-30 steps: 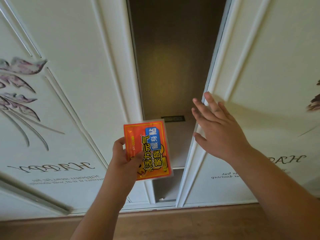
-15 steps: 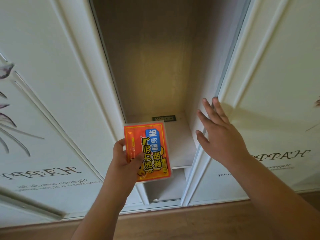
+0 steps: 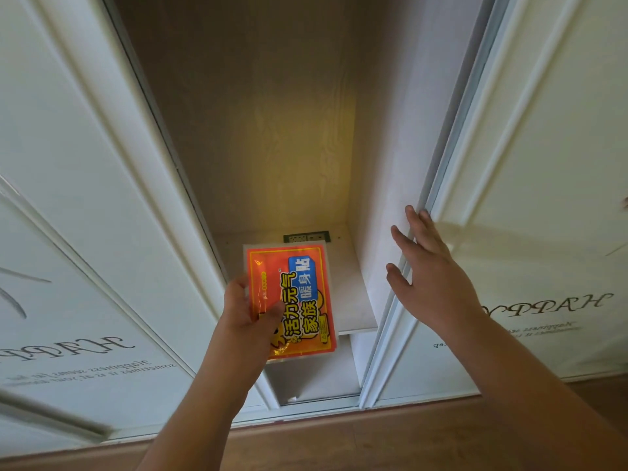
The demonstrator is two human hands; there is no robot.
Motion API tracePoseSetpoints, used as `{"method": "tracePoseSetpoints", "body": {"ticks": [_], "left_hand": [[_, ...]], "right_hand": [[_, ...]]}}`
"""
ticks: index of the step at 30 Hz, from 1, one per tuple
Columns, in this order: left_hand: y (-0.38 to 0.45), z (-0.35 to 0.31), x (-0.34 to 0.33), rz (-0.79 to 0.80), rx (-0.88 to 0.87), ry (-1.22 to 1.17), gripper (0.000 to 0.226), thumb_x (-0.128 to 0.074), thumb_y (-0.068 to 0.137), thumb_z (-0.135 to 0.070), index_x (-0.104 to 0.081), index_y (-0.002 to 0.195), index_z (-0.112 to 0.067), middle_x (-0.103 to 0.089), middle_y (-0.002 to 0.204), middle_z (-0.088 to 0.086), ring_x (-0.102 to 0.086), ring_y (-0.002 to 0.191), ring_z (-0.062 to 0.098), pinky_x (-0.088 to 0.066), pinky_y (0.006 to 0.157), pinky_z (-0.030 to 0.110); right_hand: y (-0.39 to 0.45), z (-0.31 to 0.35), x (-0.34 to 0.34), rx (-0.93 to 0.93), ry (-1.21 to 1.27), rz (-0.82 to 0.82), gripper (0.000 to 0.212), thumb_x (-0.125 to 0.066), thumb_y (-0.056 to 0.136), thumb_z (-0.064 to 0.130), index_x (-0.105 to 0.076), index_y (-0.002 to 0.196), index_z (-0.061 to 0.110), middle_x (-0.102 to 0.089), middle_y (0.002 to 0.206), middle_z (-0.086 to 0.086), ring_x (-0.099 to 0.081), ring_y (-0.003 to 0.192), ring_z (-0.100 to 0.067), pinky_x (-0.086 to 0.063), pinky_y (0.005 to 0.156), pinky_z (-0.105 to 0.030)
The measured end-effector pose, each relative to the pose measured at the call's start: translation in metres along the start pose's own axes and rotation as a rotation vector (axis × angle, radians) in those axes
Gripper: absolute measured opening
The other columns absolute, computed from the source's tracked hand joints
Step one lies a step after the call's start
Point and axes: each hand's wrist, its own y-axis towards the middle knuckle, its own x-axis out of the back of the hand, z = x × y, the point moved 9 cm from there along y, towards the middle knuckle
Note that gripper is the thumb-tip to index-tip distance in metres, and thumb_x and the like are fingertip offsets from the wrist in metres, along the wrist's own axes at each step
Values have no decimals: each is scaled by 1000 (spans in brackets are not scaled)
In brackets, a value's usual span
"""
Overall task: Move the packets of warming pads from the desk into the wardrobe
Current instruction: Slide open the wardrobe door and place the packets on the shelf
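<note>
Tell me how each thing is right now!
Packet: held upright in the left hand, in front of the shelf.
Right hand: open, flat on the sliding door edge.
Wardrobe: open.
Shelf: looks bare.

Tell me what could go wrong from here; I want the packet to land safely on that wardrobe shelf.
1. The left hand pinches the orange packet only at one edge, so it might slip and fall into the lower compartment instead of onto the shelf.
2. The right hand lies flat on the sliding door edge; if the door rolls back, fingers or packet could be caught.
</note>
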Motion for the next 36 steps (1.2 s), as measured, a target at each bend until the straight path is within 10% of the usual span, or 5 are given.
{"method": "tracePoseSetpoints", "body": {"ticks": [21, 29, 36], "left_hand": [[-5, -3, -53, -9, -2, 34, 39, -66, 102, -13, -51, 115, -47, -79, 97, -20, -81, 84, 12, -62, 59, 25], [-5, -3, -67, -15, -6, 23, 40, -66, 102, -12, -50, 117, -46, -79, 97, -20, -81, 82, 11, -63, 58, 26], [-9, 2, -74, -8, -36, 69, 47, -65, 102, -14, -48, 132, -47, -80, 108, -13, -80, 92, 14, -65, 78, 42]], "right_hand": [[-2, -58, 9, -51, 12, 117, 70, -59, 104, 36, -30, 166, 24, -1, 178, 9, 9, 163, -11, -35, 121, -44], [-35, -29, -21, -208, 546, 433, 49, -53, 103, 58, -53, 148, 41, -69, 129, 21, -68, 119, -5, -55, 90, -23], [-65, 16, -56, -290, 849, 615, 14, -57, 108, 35, -56, 121, 39, -76, 113, 8, -79, 92, -15, -68, 75, -37]]}}
